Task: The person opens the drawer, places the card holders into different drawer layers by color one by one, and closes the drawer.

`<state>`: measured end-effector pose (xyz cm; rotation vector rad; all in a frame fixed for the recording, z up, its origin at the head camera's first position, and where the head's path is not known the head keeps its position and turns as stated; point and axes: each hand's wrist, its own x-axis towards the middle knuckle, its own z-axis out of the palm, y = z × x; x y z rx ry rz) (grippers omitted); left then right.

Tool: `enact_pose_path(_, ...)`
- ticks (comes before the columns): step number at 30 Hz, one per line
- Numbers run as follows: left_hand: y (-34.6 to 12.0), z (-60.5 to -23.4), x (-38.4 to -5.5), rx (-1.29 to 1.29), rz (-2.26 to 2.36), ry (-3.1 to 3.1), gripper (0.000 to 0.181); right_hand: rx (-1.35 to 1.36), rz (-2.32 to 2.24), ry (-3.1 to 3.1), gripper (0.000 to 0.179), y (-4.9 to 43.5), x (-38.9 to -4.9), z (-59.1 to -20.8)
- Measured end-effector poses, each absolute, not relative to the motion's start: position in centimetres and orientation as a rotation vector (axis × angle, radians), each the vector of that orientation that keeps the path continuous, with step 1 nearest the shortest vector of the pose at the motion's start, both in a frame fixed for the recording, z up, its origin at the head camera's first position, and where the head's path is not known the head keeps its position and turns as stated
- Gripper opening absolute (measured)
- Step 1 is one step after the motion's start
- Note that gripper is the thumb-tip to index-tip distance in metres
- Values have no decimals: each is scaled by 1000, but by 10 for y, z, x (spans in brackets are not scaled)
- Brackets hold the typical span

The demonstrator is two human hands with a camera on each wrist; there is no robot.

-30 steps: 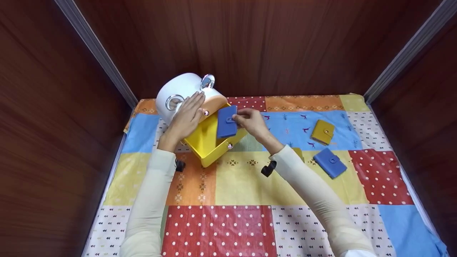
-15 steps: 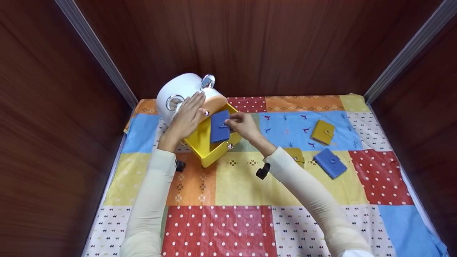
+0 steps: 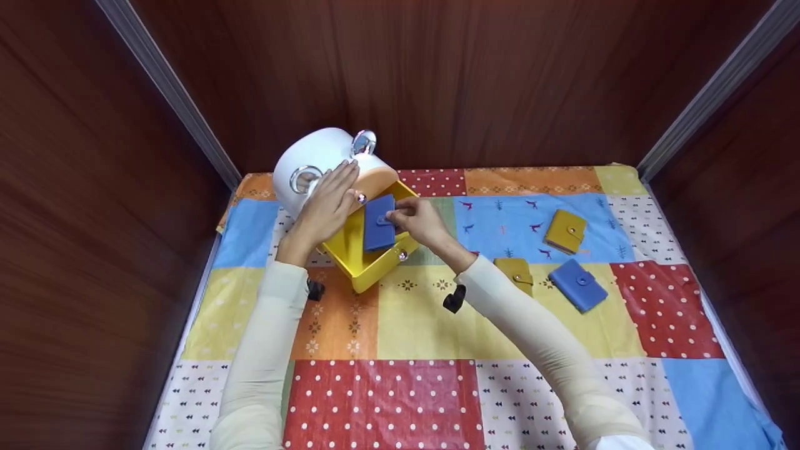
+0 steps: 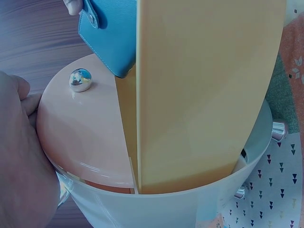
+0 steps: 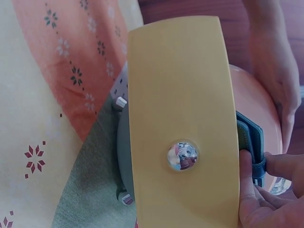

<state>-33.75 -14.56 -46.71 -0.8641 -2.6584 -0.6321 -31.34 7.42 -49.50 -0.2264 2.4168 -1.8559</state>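
A white rounded drawer box (image 3: 319, 153) with silver ear-like rings stands at the back left, its yellow drawer (image 3: 350, 247) pulled out below a peach drawer front (image 4: 80, 128). My left hand (image 3: 325, 206) rests on top of the box with fingers straight. My right hand (image 3: 425, 222) pinches a blue wallet (image 3: 379, 225) by its snap-strap side, its lower part inside the yellow drawer. In the right wrist view, the drawer's front with its silver knob (image 5: 182, 156) hides part of the wallet (image 5: 251, 142).
On the patchwork tablecloth (image 3: 425, 325) to the right lie a mustard wallet (image 3: 565, 231), another mustard wallet (image 3: 515, 274) beside the right forearm, and a second blue wallet (image 3: 578, 285). Dark wood panels (image 3: 437, 81) enclose the table at the back and sides.
My right hand has moved left and slightly down, carrying the blue wallet lower into the yellow drawer. The left hand and the box have stayed put.
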Motion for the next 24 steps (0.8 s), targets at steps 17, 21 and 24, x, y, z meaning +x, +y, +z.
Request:
enact_pose_path(17,-145,-467,-337,-859,-627,-2683,48,-295,-1826,2403,23,70,-313,-497)
enact_pose_path(21,-145,-467,-337,-852,-631,-2697,48,-280,-1806,2426,20,70,-314,-498)
enact_pose_path(24,-146,-467,-337,-853,-633,-2689,48,-281,-1817,2419,18,71,-312,-497)
